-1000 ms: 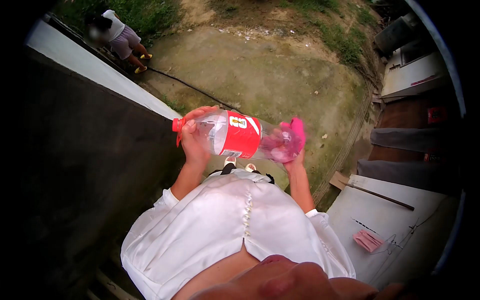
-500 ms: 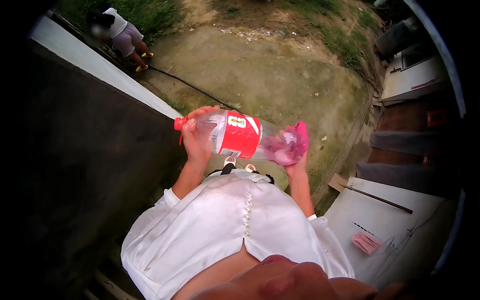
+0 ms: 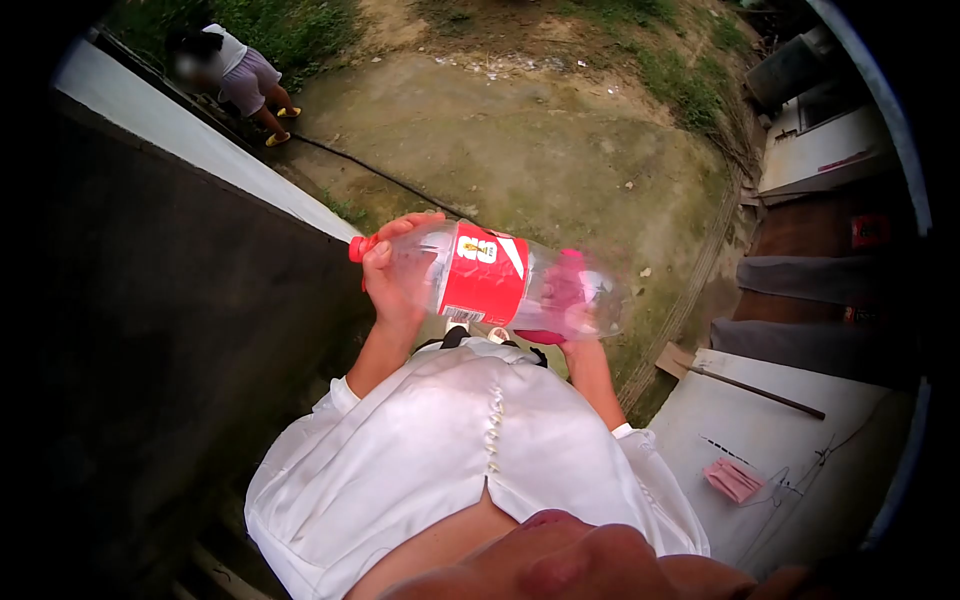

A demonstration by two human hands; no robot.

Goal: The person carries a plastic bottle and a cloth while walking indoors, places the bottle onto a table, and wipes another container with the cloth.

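Clasping the shoulder of a clear plastic bottle (image 3: 425, 262) with a red label (image 3: 505, 285), the left hand (image 3: 392, 285) steadies it crosswise before a white buttoned blouse (image 3: 440, 410). The right hand (image 3: 578, 322), partly seen through the plastic, cups the lower half with a bright pink cloth (image 3: 541, 337) (its material is unclear). Compared with half a second ago, the cloth lies nearer the label, leaving the base end uncovered; contact apparently now falls on the side wall. Beyond, a black hose (image 3: 390, 178) runs toward another person (image 3: 250, 82).
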